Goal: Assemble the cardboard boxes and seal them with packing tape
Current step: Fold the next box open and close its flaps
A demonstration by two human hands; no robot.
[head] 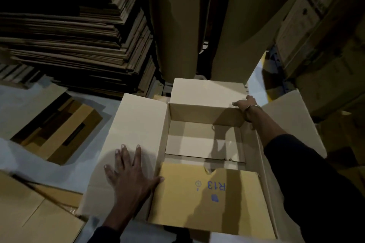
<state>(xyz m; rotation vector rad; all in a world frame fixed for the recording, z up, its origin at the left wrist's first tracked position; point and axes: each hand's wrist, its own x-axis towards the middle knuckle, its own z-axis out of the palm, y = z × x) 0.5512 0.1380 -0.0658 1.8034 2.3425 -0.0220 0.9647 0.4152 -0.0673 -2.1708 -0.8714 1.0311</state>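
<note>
An open cardboard box (205, 116) stands in front of me with its four top flaps spread out. The near flap (207, 199) folds inward and bears blue print "R13". My left hand (130, 173) lies flat with spread fingers on the left flap (138, 120), thumb touching the near flap's edge. My right hand (245, 107) reaches to the far right corner, fingers resting over the fold of the far flap (207, 92). The box's inside shows only its bottom flaps. No tape is visible.
A tall stack of flattened cardboard (79, 35) rises at the back left. Flat boxes lie on the floor at left (59, 130) and lower left (35, 215). Upright cardboard sheets (177, 25) stand behind the box; printed cartons (320, 25) sit at right.
</note>
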